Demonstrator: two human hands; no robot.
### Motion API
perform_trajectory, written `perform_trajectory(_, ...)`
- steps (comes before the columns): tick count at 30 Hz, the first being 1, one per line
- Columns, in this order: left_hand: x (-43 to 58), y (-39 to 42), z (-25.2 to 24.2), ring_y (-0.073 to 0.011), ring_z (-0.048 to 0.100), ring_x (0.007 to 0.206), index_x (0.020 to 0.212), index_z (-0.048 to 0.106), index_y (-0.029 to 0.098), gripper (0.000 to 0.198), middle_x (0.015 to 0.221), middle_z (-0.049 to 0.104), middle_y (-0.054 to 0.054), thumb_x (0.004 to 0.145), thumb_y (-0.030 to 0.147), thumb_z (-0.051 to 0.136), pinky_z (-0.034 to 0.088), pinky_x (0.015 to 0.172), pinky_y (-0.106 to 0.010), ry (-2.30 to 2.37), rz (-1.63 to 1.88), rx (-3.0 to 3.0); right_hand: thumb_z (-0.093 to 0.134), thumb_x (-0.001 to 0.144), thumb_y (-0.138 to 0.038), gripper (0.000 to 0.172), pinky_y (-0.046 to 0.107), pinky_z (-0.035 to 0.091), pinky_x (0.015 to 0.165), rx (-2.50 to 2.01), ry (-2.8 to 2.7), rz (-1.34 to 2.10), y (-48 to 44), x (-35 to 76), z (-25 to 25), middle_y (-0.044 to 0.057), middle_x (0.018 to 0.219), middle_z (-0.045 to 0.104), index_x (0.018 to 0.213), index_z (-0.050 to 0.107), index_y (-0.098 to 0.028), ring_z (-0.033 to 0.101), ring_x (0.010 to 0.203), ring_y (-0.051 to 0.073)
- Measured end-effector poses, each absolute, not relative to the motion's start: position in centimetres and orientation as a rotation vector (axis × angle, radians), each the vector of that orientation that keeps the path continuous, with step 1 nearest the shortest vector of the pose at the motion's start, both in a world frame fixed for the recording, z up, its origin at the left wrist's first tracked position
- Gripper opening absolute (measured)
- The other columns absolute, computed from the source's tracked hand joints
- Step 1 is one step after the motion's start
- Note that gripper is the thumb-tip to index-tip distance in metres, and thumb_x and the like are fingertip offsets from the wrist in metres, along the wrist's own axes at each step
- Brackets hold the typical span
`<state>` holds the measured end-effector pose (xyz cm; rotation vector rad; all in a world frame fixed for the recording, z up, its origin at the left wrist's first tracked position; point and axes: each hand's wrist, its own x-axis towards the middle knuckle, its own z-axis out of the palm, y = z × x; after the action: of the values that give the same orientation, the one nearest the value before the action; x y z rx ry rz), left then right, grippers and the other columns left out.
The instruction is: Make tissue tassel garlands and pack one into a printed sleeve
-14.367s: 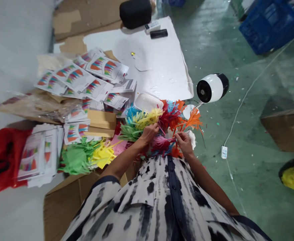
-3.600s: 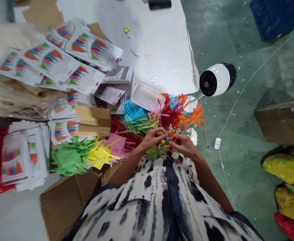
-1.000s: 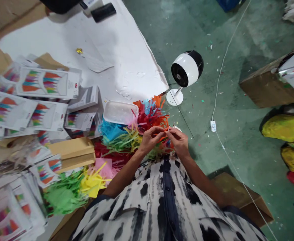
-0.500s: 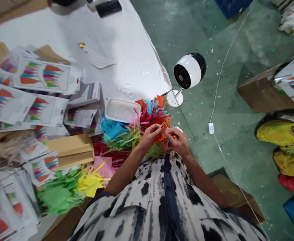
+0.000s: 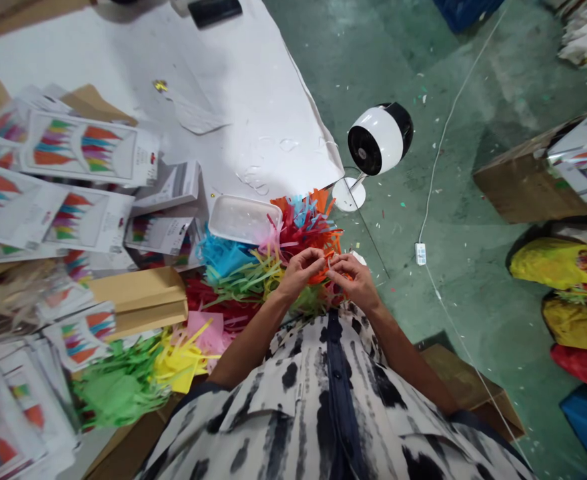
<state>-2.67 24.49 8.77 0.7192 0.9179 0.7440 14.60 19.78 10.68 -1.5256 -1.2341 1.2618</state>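
Observation:
Above the colourful tissue heap, my left hand (image 5: 302, 272) is closed in a pinch. Facing it, thumb and fingers pressed together, is my right hand (image 5: 356, 280). Between the fingertips of both hands is a bit of orange tissue paper (image 5: 329, 256), largely covered by the fingers. Just beyond them lie red fringed tissue tassels (image 5: 299, 230), and to the left are blue fringed tissue (image 5: 226, 255) and light green strips (image 5: 246, 280). A shallow white plastic tray (image 5: 246, 219) rests at the table's edge behind the heap.
Boxed tassel garlands (image 5: 88, 148) are piled on the left. Green fringed tissue (image 5: 121, 387) and yellow tissue (image 5: 181, 360) lie nearer me. A white fan (image 5: 378, 140) stands beyond the table corner. A cable with a white socket block (image 5: 420, 253) crosses the floor; a carton (image 5: 528, 173) is at right.
Both hands stay over the tissue heap, still pinching. My right fingers have shifted slightly and curled more around the orange paper. The view has moved a little.

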Motion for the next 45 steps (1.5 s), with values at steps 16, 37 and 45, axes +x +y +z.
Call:
perform_trajectory(16, -3.0, 23.9, 7.7, -0.0165, 0.069, 0.085, 0.105, 0.077, 0.018, 0.040, 0.095, 0.075, -0.004, 0.078, 0.045, 0.088, 0.056, 0.079, -0.028, 0.934, 0.704, 0.893, 0.074, 0.087, -0.052, 0.031, 0.034, 0.052, 0.084, -1.601, -1.120, 1.438, 19.0, 15.0, 9.8, 0.004, 0.090, 0.075, 0.079, 0.075, -0.022, 0.067, 0.087, 0.021)
perform_trajectory(37, -2.5, 21.8, 6.2, -0.0156, 0.069, 0.084, 0.130, 0.066, 0.023, 0.038, 0.105, 0.073, -0.005, 0.095, 0.038, 0.073, 0.056, 0.078, -0.028, 1.000, 0.783, 1.393, 0.074, 0.089, -0.049, 0.027, 0.029, 0.051, 0.074, -1.614, -0.940, 1.444, 18.3, 14.7, 8.9, 0.001, 0.084, 0.071, 0.087, 0.074, -0.022, 0.065, 0.076, 0.017)
perform_trajectory(45, -4.4, 21.6, 5.3, -0.0158, 0.072, 0.082, 0.100, 0.077, 0.019, 0.020, 0.092, 0.078, -0.005, 0.102, 0.035, 0.064, 0.054, 0.075, -0.026, 1.020, 0.530, 1.792, 0.073, 0.091, -0.052, 0.029, 0.026, 0.045, 0.063, -1.577, -0.775, 1.468, 18.3, 14.9, 8.7, 0.000, 0.086, 0.073, 0.090, 0.067, -0.023, 0.057, 0.067, 0.013)
